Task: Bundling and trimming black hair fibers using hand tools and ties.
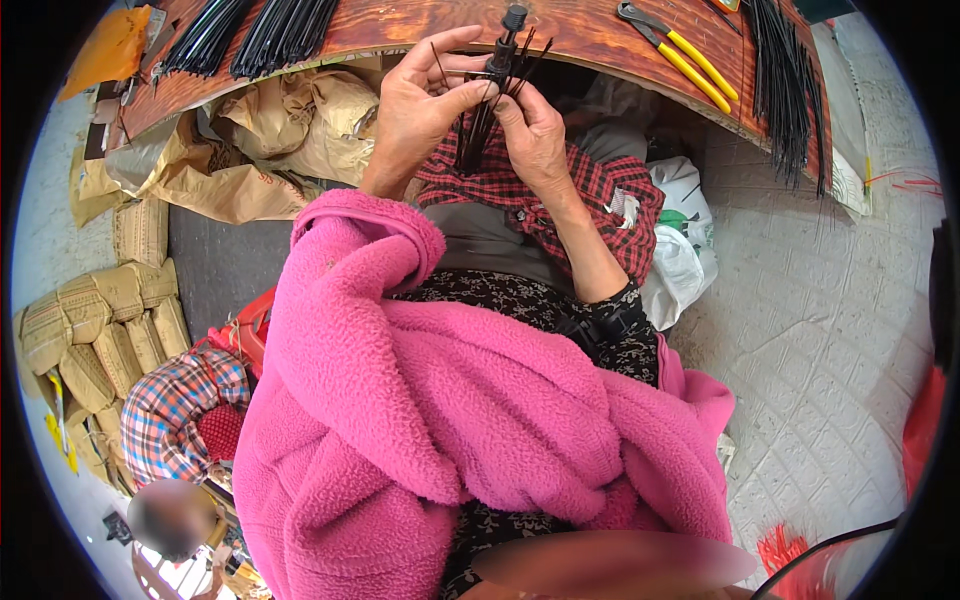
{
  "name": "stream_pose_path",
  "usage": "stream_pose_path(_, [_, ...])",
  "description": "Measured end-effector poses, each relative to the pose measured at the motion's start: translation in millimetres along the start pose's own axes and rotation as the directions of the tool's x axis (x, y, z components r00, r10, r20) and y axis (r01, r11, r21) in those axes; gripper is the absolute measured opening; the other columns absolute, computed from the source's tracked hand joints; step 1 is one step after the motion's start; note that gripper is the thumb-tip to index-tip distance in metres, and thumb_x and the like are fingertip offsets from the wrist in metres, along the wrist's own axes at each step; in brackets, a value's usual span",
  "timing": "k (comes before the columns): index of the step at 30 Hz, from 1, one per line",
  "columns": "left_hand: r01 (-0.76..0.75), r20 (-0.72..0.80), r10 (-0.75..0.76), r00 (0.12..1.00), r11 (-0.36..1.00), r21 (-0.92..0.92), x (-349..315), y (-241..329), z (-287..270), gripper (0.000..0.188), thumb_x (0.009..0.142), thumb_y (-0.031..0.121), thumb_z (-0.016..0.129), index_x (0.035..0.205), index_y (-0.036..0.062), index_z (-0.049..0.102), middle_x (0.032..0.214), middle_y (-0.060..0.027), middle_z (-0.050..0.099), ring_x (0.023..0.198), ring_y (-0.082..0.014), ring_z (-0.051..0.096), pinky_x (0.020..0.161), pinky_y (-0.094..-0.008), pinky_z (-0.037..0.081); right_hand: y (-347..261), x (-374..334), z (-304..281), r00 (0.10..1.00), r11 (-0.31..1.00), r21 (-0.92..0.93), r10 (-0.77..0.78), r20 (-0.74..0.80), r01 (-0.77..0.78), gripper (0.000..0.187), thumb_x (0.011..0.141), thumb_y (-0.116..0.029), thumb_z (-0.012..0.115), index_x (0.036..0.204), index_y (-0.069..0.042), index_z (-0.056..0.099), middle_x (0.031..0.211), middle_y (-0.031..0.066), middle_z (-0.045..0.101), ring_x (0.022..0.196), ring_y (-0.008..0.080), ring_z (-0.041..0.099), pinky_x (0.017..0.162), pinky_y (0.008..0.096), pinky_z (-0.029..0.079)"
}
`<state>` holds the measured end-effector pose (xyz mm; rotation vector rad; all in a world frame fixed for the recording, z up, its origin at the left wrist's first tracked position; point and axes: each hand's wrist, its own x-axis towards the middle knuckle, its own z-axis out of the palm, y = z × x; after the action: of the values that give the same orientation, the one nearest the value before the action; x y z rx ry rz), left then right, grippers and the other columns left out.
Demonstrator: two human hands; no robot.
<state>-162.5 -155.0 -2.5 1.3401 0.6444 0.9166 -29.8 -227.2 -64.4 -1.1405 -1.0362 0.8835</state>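
Observation:
Above my lap I hold a black stem-like piece (503, 48) with a ribbed knob at its top; several thin black rods fan out and hang below it. The thumb and fingers of my left hand (425, 105) close around its collar, with one finger stretched upward. My right hand (535, 130) pinches among the thin black rods (474, 150) just beside it. Its fingertips are partly hidden behind the rods. The piece is tilted slightly, its knob toward the table.
On the reddish wooden table (420, 20) lie yellow-handled pliers (690, 65) and bundles of thin black rods (785, 90). Brown paper sacks (290, 130) sit under its left side, a white plastic bag (685, 245) to my right. Another person in plaid (165, 400) and stacked packs (115, 310) are at left.

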Motion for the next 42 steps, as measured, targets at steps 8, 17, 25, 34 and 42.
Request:
stream_pose_path(8, [0.007,-0.02,-0.007,1.0,0.999,0.038,1,-4,0,0.051,0.084,-0.005,0.069,0.132,0.0001,0.054,0.106,-0.0093,0.069,0.095,-0.0111,0.065,0.084,-0.0236,0.053,1,2,-1,1.0,0.999,-0.032,-0.015,-0.005,0.015,0.026,0.099,-0.022,0.059,0.113,-0.001,0.063,0.093,-0.001,0.066,0.089,0.0066,0.056,0.079,0.0239,0.047])
stream_pose_path(17, [0.019,0.003,-0.019,1.0,0.997,-0.075,-1,0,-3,0.05,0.083,-0.006,0.07,0.13,0.0004,0.055,0.111,-0.0105,0.068,0.095,-0.0117,0.065,0.085,-0.0234,0.053,2,1,2,0.998,1.0,-0.011,-0.011,0.054,0.011,0.031,0.098,-0.021,0.06,0.12,0.0,0.059,0.1,0.0005,0.065,0.092,0.0077,0.058,0.081,0.0246,0.048])
stream_pose_path(25, [-0.049,0.086,0.049,0.995,0.999,-0.002,-3,4,-1,0.06,0.082,-0.001,0.073,0.137,-0.0004,0.049,0.122,-0.0119,0.063,0.101,-0.0132,0.061,0.09,-0.0273,0.051,5,16,-9,0.984,0.957,0.278,0.033,0.174,-0.081,0.033,0.097,-0.025,0.062,0.12,0.0,0.061,0.109,0.0035,0.067,0.101,0.0113,0.06,0.092,0.0269,0.047])
stream_pose_path(34, [0.04,0.287,-0.011,0.958,0.995,-0.094,26,13,-42,0.072,0.08,0.019,0.079,0.14,-0.0017,0.045,0.127,-0.016,0.06,0.104,-0.0209,0.063,0.087,-0.0322,0.053,11,28,-14,0.869,0.87,0.419,0.02,0.494,-0.259,0.041,0.097,-0.032,0.059,0.125,-0.002,0.057,0.11,0.0053,0.066,0.101,0.0159,0.062,0.093,0.0294,0.048])
stream_pose_path(42, [0.206,0.592,-0.123,0.797,0.976,-0.076,46,4,-54,0.064,0.081,0.027,0.078,0.132,-0.0035,0.054,0.119,-0.0134,0.063,0.081,-0.0169,0.066,0.058,-0.0292,0.054,1,32,-15,0.78,0.862,0.402,-0.012,0.626,-0.309,0.045,0.096,-0.036,0.06,0.126,-0.002,0.058,0.104,0.005,0.067,0.098,0.0159,0.063,0.091,0.0303,0.049])
